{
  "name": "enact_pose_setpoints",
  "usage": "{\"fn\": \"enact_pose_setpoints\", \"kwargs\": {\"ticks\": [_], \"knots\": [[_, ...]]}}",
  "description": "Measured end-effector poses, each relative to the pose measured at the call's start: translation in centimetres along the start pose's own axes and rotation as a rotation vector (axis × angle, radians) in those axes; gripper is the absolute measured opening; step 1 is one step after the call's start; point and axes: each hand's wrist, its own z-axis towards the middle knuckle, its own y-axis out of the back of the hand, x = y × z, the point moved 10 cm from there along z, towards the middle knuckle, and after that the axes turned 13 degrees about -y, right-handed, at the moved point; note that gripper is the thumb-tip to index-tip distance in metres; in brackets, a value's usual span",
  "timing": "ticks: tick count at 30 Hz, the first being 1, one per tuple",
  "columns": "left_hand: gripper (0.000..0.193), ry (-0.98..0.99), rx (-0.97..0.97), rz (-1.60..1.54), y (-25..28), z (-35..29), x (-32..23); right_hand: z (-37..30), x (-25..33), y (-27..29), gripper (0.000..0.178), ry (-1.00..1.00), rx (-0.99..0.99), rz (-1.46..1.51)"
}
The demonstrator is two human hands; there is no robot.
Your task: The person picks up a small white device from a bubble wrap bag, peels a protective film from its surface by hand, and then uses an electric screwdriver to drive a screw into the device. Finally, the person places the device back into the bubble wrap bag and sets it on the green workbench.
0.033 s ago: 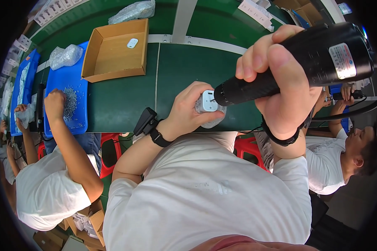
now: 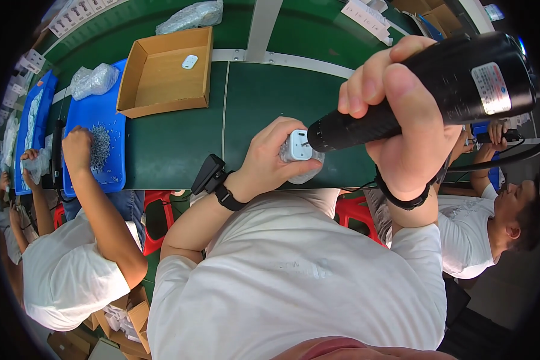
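Hardly anything has moved since the earlier frame: both hands and the screwdriver [image 2: 456, 72] keep their places. Left hand [image 2: 273, 156] has its fingers closed around a white case [image 2: 298, 153], which is held over the worktop [image 2: 258, 90], near its front edge, with clear plastic [image 2: 306, 176] below it. Right hand [image 2: 411, 114] is gripping the black screwdriver, the fingers wrapped about its body, and the tool slants down to the left. Its thin bit [image 2: 305, 143] reaches the upper face of the case; whether it sits in a hole is too small to tell. Farther left on the worktop is a cardboard box [image 2: 168, 107] with one white piece [image 2: 189, 62] inside. Beside it, a co-worker's hand [image 2: 78, 147] is over a blue tray [image 2: 90, 115], next to a pile of screws [image 2: 101, 150].
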Motion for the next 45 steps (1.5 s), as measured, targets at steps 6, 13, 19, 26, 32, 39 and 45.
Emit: {"fn": "enact_pose_setpoints", "kwargs": {"ticks": [6, 13, 19, 26, 32, 39, 45], "knots": [[0.053, -0.002, 0.013, -0.004, -0.2, -0.2, -0.2, -0.5, 0.7, -0.3, 0.027, 0.016, 0.001, -0.021], [0.053, -0.049, 0.03, 0.037, 0.3, 0.3, -1.4, -1.0, 1.6, 0.4, 0.035, 0.106, 0.097, 0.038], [0.038, -0.222, -0.08, 0.083, 1.4, 1.1, -2.9, -1.5, 2.0, 0.8, 0.041, 0.184, 0.231, 0.144], [0.018, -0.211, -0.041, 0.094, 1.1, 1.0, -3.1, -1.4, 2.0, 0.7, 0.042, 0.112, 0.148, 0.12], [0.012, -0.145, -0.089, 0.074, 1.4, 1.2, -2.3, -2.0, 2.9, 0.9, 0.043, 0.179, 0.201, 0.269], [0.013, -0.039, -0.166, -0.073, 1.2, 0.0, -1.0, -1.9, 0.9, 0.0, 0.042, 0.143, 0.27, 0.181], [0.013, -0.028, -0.162, -0.089, 1.2, -0.3, -0.8, -2.1, 0.4, -0.6, 0.04, 0.084, 0.226, 0.121]]}}
